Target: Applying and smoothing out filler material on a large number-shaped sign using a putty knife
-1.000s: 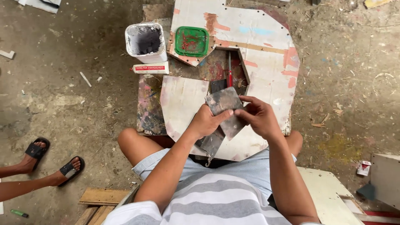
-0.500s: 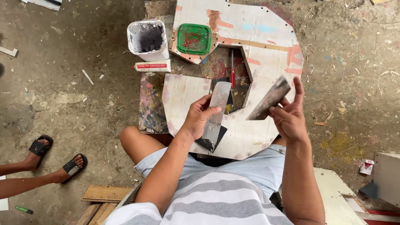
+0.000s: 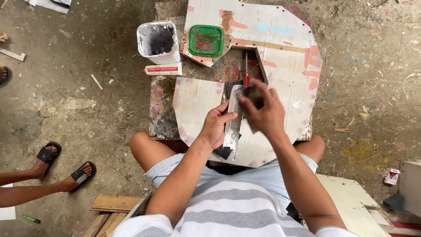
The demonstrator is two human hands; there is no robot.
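- Putty knife (image 3: 231,125) held upright over the paint-stained board (image 3: 285,52), gripped at mid-blade by the left hand (image 3: 217,127).
- Right hand (image 3: 263,115) now closed on a second dark scraper (image 3: 253,94), brought back across onto the first blade; half a second ago held well apart to the right.
- Judged: blades meeting again, wiping of one against the other resumed.
- Beyond: red-handled tool (image 3: 246,74) on the board, green lid (image 3: 206,40), white tub (image 3: 158,41), hardener tube (image 3: 163,69).
- Another person's sandalled feet (image 3: 66,166) at left, well apart.
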